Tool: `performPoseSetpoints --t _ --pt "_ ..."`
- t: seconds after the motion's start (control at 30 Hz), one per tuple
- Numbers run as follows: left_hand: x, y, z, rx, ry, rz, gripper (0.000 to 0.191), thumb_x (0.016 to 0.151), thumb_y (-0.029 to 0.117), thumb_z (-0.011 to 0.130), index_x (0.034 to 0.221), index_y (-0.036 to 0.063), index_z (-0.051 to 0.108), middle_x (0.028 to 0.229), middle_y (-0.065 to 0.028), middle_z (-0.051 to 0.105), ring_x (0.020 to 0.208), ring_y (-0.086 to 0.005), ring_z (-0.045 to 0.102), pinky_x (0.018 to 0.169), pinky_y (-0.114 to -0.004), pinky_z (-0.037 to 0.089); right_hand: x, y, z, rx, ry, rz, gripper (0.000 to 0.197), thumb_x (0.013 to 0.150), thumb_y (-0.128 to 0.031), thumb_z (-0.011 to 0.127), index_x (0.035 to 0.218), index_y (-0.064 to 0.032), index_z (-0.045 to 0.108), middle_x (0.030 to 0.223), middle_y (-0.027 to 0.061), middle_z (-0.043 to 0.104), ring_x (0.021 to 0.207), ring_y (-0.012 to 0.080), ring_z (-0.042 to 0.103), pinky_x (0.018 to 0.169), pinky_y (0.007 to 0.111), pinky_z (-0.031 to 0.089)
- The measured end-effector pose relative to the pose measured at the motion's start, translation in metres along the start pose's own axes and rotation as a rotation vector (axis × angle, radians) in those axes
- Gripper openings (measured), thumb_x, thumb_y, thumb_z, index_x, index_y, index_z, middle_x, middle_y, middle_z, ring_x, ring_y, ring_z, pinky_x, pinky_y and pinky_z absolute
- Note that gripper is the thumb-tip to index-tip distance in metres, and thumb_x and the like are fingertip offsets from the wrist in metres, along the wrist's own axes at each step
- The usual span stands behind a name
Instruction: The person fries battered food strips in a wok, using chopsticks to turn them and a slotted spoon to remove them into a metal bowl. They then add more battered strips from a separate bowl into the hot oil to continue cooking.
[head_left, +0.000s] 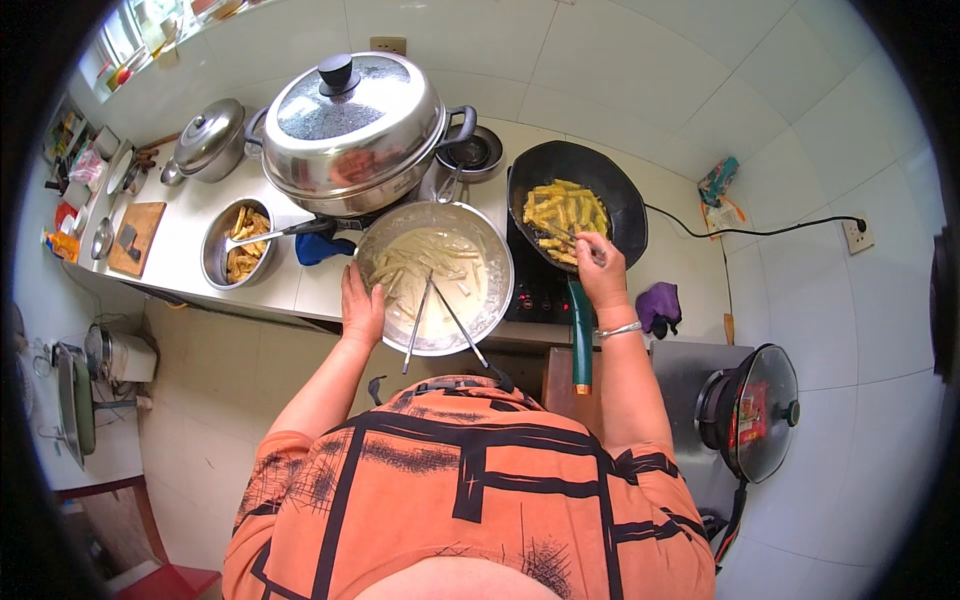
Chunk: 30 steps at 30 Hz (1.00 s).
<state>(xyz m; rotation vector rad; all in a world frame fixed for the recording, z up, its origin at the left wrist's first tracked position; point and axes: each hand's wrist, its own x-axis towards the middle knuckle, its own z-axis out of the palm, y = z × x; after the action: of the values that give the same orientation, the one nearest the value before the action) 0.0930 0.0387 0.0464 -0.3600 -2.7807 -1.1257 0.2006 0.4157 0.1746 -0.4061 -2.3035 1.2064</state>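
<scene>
My left hand (364, 306) is at the left rim of a wide metal bowl (498, 296), thumb by the rim and fingers along the outside. In the bowl, pale cut strips (427, 259) sit in creamy batter (450, 300). A pair of chopsticks (418, 324) leans in it, tips in the batter and ends over the near rim. With my right hand (602, 274) I hold thin utensils, apparently chopsticks (561, 232), over a dark frying pan (626, 202) with a green handle (581, 337). Their tips reach golden battered strips (570, 206) in the pan.
The pan stands on a black induction cooker (536, 304). Left of the bowl, a metal pot (212, 259) holds fried pieces and a ladle (262, 235). A large lidded steamer (352, 142) stands behind. A black cord (757, 232) runs to the wall socket (859, 236).
</scene>
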Motion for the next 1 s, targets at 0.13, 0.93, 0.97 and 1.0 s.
performPoseSetpoints --t 0.13,0.93,0.97,1.0 --pt "0.000 0.001 -0.001 0.003 -0.005 0.001 0.067 0.088 0.027 0.048 0.140 -0.0007 0.017 0.141 -0.0290 0.020 0.129 -0.0430 0.026 0.108 -0.043 0.024 0.008 0.000 -0.011 0.152 0.064 0.162 0.015 0.090 -0.012 0.053 0.092 0.0008 0.061 0.078 0.0069 0.064 0.069 0.0134 0.065 0.061 0.024 0.052" --pt "0.000 0.000 -0.001 0.000 0.004 0.004 0.067 0.087 0.026 0.049 0.140 -0.0015 0.019 0.141 -0.0292 0.021 0.129 -0.0428 0.026 0.107 -0.042 0.024 0.011 -0.001 0.005 0.026 0.096 0.021 0.014 0.086 -0.010 0.055 0.093 0.0003 0.062 0.078 0.0114 0.066 0.070 0.0164 0.067 0.063 0.026 0.052" --pt "0.000 0.001 -0.001 -0.001 0.005 0.004 0.067 0.087 0.027 0.049 0.140 -0.0015 0.019 0.141 -0.0292 0.021 0.129 -0.0427 0.026 0.107 -0.042 0.024 0.012 0.002 0.007 0.035 0.089 0.027 0.014 0.087 -0.010 0.055 0.093 0.0001 0.062 0.077 0.0111 0.066 0.070 0.0163 0.067 0.062 0.026 0.052" --pt "0.000 0.001 -0.001 -0.002 0.006 0.005 0.067 0.087 0.027 0.049 0.140 -0.0015 0.019 0.141 -0.0291 0.021 0.129 -0.0427 0.026 0.107 -0.042 0.024 0.012 0.002 0.009 0.044 0.081 0.033 0.014 0.087 -0.011 0.056 0.093 0.0000 0.062 0.076 0.0107 0.066 0.069 0.0163 0.067 0.062 0.026 0.052"
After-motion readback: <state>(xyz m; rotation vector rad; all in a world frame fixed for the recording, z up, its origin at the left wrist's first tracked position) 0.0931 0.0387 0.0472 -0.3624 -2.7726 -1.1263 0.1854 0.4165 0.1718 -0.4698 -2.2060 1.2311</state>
